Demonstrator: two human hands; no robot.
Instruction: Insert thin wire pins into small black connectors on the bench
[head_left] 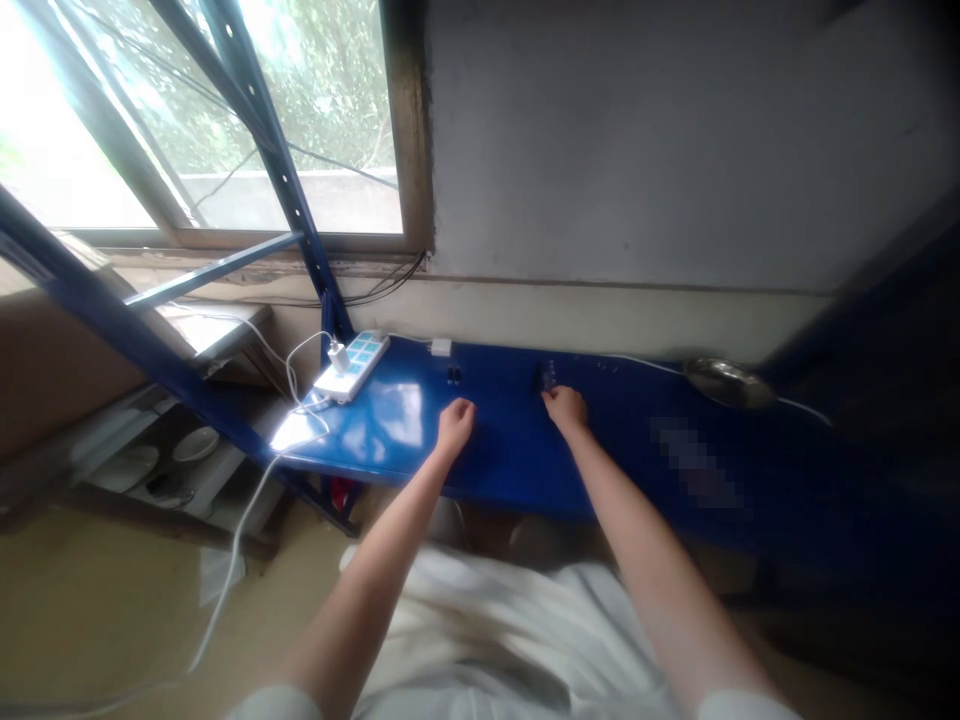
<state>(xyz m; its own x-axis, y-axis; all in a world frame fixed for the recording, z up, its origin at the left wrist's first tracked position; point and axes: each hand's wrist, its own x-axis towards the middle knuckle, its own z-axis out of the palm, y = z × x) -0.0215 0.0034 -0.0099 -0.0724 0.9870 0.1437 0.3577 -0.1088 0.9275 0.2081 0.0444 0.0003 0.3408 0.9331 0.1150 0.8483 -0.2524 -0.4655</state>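
My left hand [455, 426] is closed, its fingers curled just over the blue tabletop [502, 440]. Whatever it may hold is hidden. Right behind it lie two small dark pieces with pale ends [454, 376]. My right hand [568, 410] has its fingertips pinched together at the near edge of a group of small clear pieces [549, 372], with something dark beside them. Whether the fingers grip one of these is too small to make out.
A white power strip [354, 366] with a plugged-in cable occupies the left end, near a blue metal upright [289, 190]. A white plug adapter [441, 347] lies at the back. Farther right sits a shiny metal dish [727, 383]. A white cord [238, 535] hangs off the left side.
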